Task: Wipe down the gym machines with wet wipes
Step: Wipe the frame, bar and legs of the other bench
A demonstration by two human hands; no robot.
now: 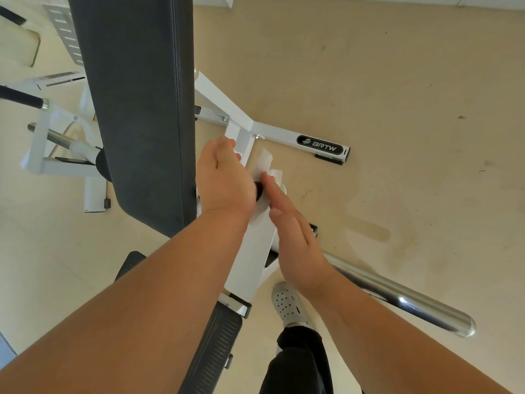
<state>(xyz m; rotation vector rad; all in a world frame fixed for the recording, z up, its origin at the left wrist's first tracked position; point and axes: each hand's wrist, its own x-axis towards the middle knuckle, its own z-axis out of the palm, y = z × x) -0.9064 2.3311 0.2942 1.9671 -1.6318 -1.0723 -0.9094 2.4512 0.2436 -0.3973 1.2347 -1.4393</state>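
Left hand point(225, 177) grips frame point(252, 251), right hand point(298, 245) presses wipe point(267, 162) — BRTW label point(320, 144).

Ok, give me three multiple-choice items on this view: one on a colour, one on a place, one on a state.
1. The bench pad is: A red; B dark grey; C white.
2. The BRTW label sits: A on the bench pad; B on a wall; C on the white frame leg on the floor.
3. The fingers of the right hand are: A clenched in a fist; B straight, tips at the wet wipe; C wrapped round a dumbbell.

Answers: 1 B, the padding is dark grey beside the white frame. 2 C, the black oval label lies near the leg's capped end. 3 B, the fingers lie straight, their tips at the wipe.
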